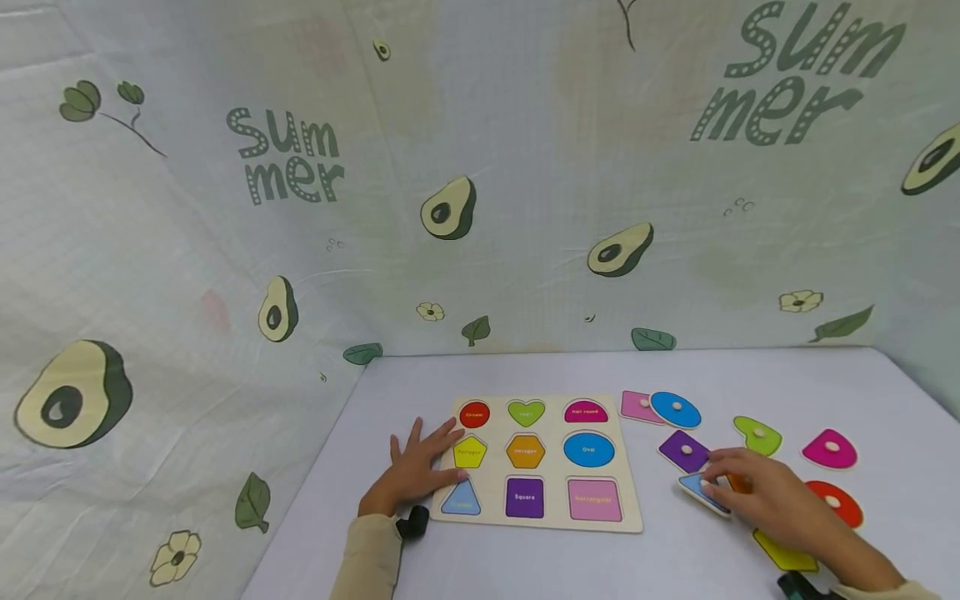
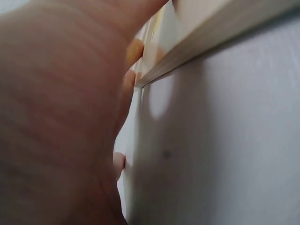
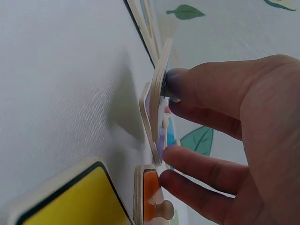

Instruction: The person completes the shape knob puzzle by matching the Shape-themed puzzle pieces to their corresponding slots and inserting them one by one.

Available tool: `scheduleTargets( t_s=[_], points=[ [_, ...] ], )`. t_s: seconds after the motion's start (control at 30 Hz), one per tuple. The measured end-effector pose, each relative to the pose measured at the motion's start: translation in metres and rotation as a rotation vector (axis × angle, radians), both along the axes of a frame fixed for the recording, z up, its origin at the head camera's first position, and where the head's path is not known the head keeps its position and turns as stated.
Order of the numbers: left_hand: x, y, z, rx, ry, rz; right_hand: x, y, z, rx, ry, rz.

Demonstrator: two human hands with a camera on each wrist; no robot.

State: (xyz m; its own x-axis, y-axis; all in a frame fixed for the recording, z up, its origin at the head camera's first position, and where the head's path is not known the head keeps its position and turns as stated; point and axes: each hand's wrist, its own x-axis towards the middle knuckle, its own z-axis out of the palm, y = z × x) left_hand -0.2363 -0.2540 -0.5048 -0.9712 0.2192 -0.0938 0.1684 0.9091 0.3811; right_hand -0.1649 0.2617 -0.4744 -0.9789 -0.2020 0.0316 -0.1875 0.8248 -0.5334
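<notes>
The puzzle board (image 1: 630, 508) lies on the worktop (image 1: 675, 371), near its middle, before the cloth backdrop (image 1: 525, 125); the left hand (image 1: 420, 471) rests flat on the board's left edge; the loose pieces lie on the worktop to the right of the board; the rectangle piece (image 1: 637, 406) and oval piece (image 1: 675, 409) lie nearest the backdrop, overlapping; the square piece (image 1: 684, 451) lies before them; the triangle piece (image 1: 701, 490) lies before the square piece, under the fingers (image 1: 712, 482) of the right hand (image 1: 772, 496); the heart piece (image 1: 757, 435) and half-round piece (image 1: 829, 450) lie further right; the circle piece (image 1: 838, 502) lies before the half-round piece; the pentagon piece (image 1: 783, 554) lies nearest the person.
</notes>
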Motion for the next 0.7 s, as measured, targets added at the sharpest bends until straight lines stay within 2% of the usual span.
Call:
scheduleTargets(
  t_s=[0.27,0.47,0.7],
  points=[
    [-0.001,-0.004,0.006,-0.046,-0.037,-0.002,0.0,-0.004,0.003,-0.024,0.037,0.009],
    [0.0,-0.006,0.012,-0.004,-0.058,-0.024,-0.006,-0.016,0.01,-0.052,0.042,-0.001],
    [0.004,-0.011,0.01,-0.003,-0.055,-0.034,-0.016,-0.038,0.015,-0.15,0.074,0.064]
  ],
)
